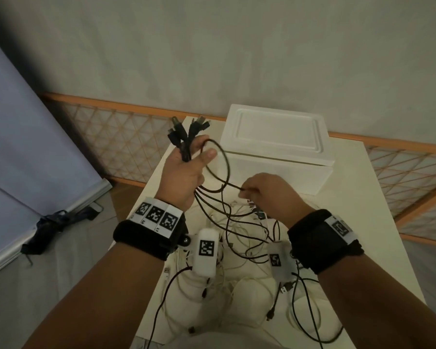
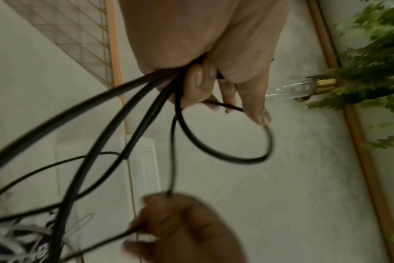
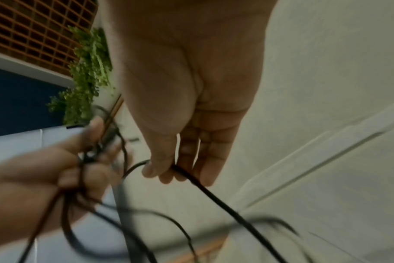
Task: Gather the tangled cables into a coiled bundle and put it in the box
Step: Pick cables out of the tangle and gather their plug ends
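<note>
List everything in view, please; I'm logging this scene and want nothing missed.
black cables: several, black, plug ends bunched in the left hand, the rest trailing to the table
white cables: a tangle, white, on the table under the wrists
box: one, white, lid on, far end of the table
table: one, cream, below the hands
lattice fence: one, orange frame, behind the table
plant: one, green, by the wall
dark object: one, dark blue, on the floor at left
left hand: grip closed round the plug ends
right hand: pinches one black cable
</note>
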Action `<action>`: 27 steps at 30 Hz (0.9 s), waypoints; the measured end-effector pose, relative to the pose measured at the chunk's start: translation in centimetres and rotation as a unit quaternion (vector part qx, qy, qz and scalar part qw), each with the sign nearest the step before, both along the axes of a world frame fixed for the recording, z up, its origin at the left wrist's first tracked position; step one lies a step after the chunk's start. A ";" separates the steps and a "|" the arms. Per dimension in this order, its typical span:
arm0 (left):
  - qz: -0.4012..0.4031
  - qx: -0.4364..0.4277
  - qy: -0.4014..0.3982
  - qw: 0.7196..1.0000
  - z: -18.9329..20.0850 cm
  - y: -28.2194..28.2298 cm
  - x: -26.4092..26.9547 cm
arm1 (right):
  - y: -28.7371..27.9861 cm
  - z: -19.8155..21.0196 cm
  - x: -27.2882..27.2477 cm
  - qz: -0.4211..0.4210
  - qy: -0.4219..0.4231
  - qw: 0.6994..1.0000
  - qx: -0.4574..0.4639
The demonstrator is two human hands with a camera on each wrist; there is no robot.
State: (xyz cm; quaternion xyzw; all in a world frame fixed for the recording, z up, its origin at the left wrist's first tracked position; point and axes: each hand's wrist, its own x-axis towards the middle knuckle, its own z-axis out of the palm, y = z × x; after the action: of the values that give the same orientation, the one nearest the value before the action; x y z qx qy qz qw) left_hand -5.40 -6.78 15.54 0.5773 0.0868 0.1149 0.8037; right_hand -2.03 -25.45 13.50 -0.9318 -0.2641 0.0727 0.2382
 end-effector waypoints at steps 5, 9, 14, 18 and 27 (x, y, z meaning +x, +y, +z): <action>-0.030 -0.047 0.093 0.994 -1.8 -2.3 0.3 | 0.8 3.6 -0.2 -0.026 -0.091 0.980 0.178; -0.084 -0.170 0.095 0.977 -2.6 -3.3 0.1 | 1.0 4.1 0.4 -0.076 -0.092 0.951 0.284; -0.218 -0.067 0.080 0.970 -2.9 -4.2 -0.8 | 1.2 4.4 0.5 -0.100 -0.039 0.900 0.422; -0.163 -0.064 0.079 0.981 -2.3 -4.1 -0.3 | 1.1 3.0 0.3 -0.090 0.026 0.886 0.455; -0.213 -0.162 0.007 0.963 0.7 -0.4 0.6 | -0.7 -3.4 -0.5 0.049 0.033 0.998 0.010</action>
State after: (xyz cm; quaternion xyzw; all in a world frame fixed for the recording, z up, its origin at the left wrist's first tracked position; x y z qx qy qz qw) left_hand -4.75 -7.15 16.20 0.4454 -0.0148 -0.0790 0.8917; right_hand -2.52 -26.15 10.10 -0.9123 -0.3021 0.1127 0.2525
